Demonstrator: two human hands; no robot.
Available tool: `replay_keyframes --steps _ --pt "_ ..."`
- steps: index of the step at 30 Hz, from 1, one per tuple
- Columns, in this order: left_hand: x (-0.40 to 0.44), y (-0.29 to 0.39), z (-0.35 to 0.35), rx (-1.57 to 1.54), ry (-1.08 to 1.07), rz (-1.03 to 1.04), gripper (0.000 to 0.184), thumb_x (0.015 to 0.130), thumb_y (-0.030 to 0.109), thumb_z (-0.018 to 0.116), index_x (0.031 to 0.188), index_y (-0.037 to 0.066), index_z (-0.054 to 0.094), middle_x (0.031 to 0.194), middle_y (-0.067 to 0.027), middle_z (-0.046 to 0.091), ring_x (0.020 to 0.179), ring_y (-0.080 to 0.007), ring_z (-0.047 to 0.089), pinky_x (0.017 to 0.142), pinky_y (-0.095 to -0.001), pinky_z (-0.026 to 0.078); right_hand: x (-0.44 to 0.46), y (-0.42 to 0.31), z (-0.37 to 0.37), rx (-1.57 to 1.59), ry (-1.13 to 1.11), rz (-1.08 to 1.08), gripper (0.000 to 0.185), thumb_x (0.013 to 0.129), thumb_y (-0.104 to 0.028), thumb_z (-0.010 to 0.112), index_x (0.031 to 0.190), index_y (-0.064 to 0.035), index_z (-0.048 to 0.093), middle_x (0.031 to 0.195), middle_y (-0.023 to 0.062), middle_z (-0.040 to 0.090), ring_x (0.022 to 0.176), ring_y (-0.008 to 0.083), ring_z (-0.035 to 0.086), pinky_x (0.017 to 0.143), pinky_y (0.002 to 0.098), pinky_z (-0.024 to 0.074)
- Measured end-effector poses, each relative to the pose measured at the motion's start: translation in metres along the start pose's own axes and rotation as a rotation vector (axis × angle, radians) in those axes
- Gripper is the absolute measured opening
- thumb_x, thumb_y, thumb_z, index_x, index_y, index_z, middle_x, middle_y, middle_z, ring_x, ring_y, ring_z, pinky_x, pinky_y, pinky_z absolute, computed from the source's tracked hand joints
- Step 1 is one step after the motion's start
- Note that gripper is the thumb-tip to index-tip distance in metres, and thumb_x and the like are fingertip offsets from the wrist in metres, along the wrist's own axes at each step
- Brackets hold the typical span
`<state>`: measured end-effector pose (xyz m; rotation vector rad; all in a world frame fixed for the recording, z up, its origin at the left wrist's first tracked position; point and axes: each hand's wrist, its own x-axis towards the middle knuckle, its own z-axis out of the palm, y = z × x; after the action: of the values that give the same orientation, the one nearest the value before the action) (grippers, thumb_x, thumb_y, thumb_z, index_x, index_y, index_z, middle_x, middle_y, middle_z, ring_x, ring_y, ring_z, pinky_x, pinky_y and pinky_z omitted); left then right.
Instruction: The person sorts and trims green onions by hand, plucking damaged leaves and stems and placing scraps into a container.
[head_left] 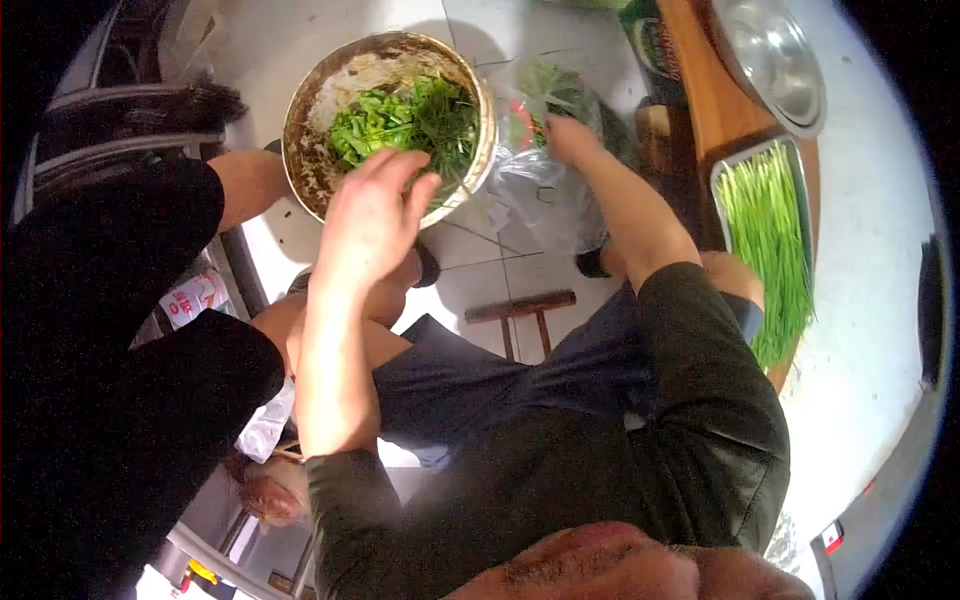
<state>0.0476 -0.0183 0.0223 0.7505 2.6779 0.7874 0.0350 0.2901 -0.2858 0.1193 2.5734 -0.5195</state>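
Observation:
My left hand (372, 205) is over the near rim of a round, dirt-stained bucket (305, 110), its fingers loosely apart and nothing visibly gripped. Inside the bucket lie bright leafy greens (370, 125) and, beside them, darker thin-stemmed herbs (445, 120). To the right, my right hand (574, 140) is closed at the edge of a clear plastic bag (550, 205); its fingertips are partly hidden and blurred. More herbs (550, 82) show through the plastic, with a red mark near them.
At right, a metal tray of long green stalks (765, 240) and a steel bowl (772, 60) stand on a wooden surface. A small wooden stool (520, 307) is between my legs on the tiled floor. Another person's dark-clothed legs (120, 250) are close at left.

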Motion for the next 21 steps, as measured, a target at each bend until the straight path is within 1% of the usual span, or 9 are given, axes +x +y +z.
replay_keyframes --steps 2,5,8,11,14,17,20,21 --pt "-0.001 -0.002 0.001 0.017 -0.036 -0.007 0.028 0.09 0.021 0.064 0.107 -0.001 0.063 0.105 -0.0188 0.064 0.093 -0.0348 0.064 0.082 -0.0392 0.051 -0.017 0.014 0.032 -0.101 -0.218 -0.041 0.035 0.087 -0.021 0.053 0.116 -0.0053 0.064 0.108 0.0186 0.067 0.104 0.0363 0.062 0.086 0.046 0.0505" --pt "0.005 0.003 0.002 0.018 -0.064 -0.03 0.03 0.089 0.019 0.065 0.111 0.0 0.062 0.109 -0.0182 0.063 0.094 -0.0369 0.063 0.082 -0.0404 0.05 -0.031 0.026 0.005 -0.021 -0.495 0.163 0.036 0.086 -0.019 0.055 0.118 -0.0056 0.064 0.108 0.0187 0.067 0.105 0.0363 0.063 0.087 0.0482 0.0501" --pt "0.01 0.001 0.002 0.092 -0.089 0.024 0.031 0.088 0.018 0.066 0.113 0.001 0.062 0.109 -0.0177 0.063 0.096 -0.0378 0.062 0.083 -0.0413 0.05 -0.017 0.049 -0.003 -0.378 -0.486 0.206 0.035 0.086 -0.016 0.055 0.118 -0.0068 0.064 0.109 0.0197 0.067 0.106 0.0362 0.063 0.089 0.0513 0.0494" --pt "0.015 -0.003 0.003 0.056 -0.1 0.009 0.032 0.087 0.019 0.067 0.114 0.001 0.061 0.108 -0.0173 0.062 0.097 -0.038 0.061 0.084 -0.0421 0.049 0.015 0.064 0.007 -0.189 -0.048 0.322 0.034 0.087 -0.012 0.053 0.119 -0.0067 0.063 0.109 0.0185 0.066 0.103 0.0367 0.064 0.087 0.0516 0.0495" --pt "0.016 -0.003 0.002 0.059 -0.111 0.001 0.032 0.087 0.018 0.066 0.113 0.001 0.061 0.107 -0.0178 0.062 0.096 -0.0378 0.061 0.083 -0.0422 0.049 0.046 0.062 0.013 -0.166 -0.092 0.305 0.042 0.086 -0.012 0.055 0.128 -0.0072 0.057 0.111 0.0193 0.064 0.108 0.0353 0.061 0.09 0.0505 0.0482" --pt "0.017 -0.004 0.005 0.063 -0.124 0.001 0.033 0.084 0.018 0.069 0.112 0.002 0.061 0.106 -0.0169 0.062 0.094 -0.0377 0.061 0.083 -0.0434 0.049 0.049 0.054 0.037 -0.258 0.48 0.281 0.042 0.085 -0.012 0.056 0.127 -0.0065 0.055 0.119 0.0205 0.06 0.114 0.0361 0.057 0.094 0.0489 0.0463" --pt "0.018 -0.004 0.006 0.081 -0.128 -0.003 0.036 0.082 0.019 0.071 0.112 0.003 0.061 0.105 -0.0159 0.063 0.094 -0.0371 0.061 0.084 -0.0432 0.049 0.071 0.057 0.035 0.013 0.748 0.399 0.043 0.088 -0.019 0.058 0.129 -0.0105 0.05 0.133 0.0205 0.05 0.116 0.0391 0.054 0.097 0.0491 0.045" --pt "0.019 -0.003 0.005 0.091 -0.119 0.001 0.036 0.082 0.019 0.071 0.113 0.003 0.061 0.105 -0.0157 0.063 0.094 -0.0369 0.061 0.084 -0.043 0.049 0.076 0.058 0.029 0.147 0.691 0.457 0.044 0.086 -0.02 0.06 0.128 -0.0092 0.051 0.129 0.0203 0.053 0.115 0.0384 0.054 0.097 0.0484 0.0447"
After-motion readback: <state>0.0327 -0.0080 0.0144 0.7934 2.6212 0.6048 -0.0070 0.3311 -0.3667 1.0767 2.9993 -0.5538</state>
